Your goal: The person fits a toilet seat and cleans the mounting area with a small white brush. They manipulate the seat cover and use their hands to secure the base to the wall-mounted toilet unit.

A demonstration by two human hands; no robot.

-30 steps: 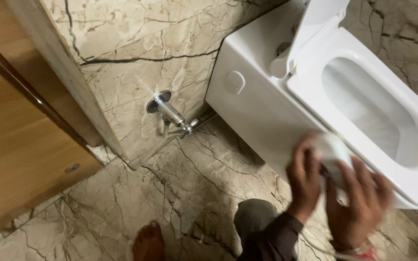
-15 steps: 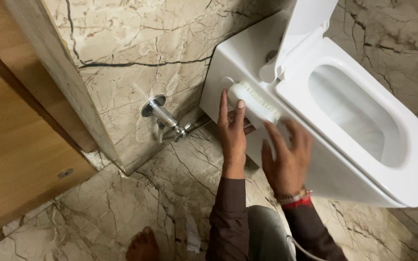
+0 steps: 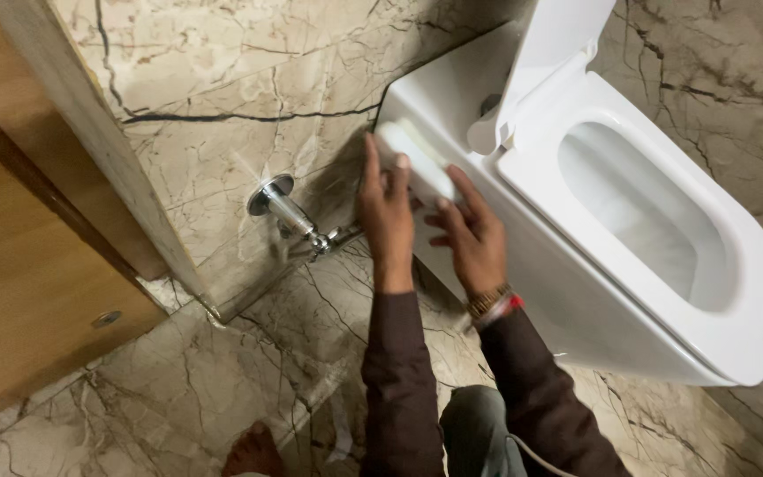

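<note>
A white toilet [image 3: 576,291] with its lid raised stands against the marble wall. Both my hands press a white oblong scrubbing pad [image 3: 417,159] against the toilet's outer side, near its back corner. My left hand [image 3: 386,212] holds the pad's left end with fingers pointing up. My right hand [image 3: 470,234] grips the pad from below and to the right. A bracelet and red thread sit on my right wrist. Dark sleeves cover both arms.
A chrome valve [image 3: 289,212] sticks out of the marble wall left of the toilet. A wooden door [image 3: 19,283] stands at the left. The floor is veined marble [image 3: 222,389]. My bare foot [image 3: 253,450] shows at the bottom.
Both hands have carried the white pad from the toilet's front side up and back along its outer wall to the rear corner. The view has shifted with them.
</note>
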